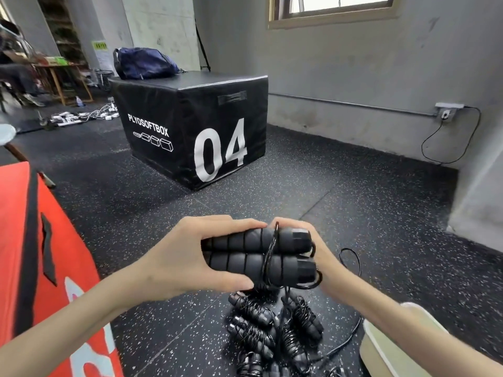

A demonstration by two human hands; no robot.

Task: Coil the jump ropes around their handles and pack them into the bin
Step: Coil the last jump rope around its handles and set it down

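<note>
Two black foam jump rope handles [245, 254] lie side by side, held level in front of me. My left hand [179, 257] grips their left ends, thumb below and fingers on top. My right hand [318, 251] holds the capped right ends from behind and is mostly hidden by them. One turn of thin black rope [272, 251] crosses both handles, and the loose rest [352, 257] trails to the floor at the right. Several coiled jump ropes [275, 327] lie in a pile on the floor below my hands. A pale bin [386, 346] shows at the bottom right, partly behind my right forearm.
A black plyo box marked 04 [190, 126] stands ahead with a blue bag [144, 63] on top. A red soft box [49, 268] fills the left side. Grey walls close the right, with a socket and cable [446, 115]. Speckled black rubber floor lies between.
</note>
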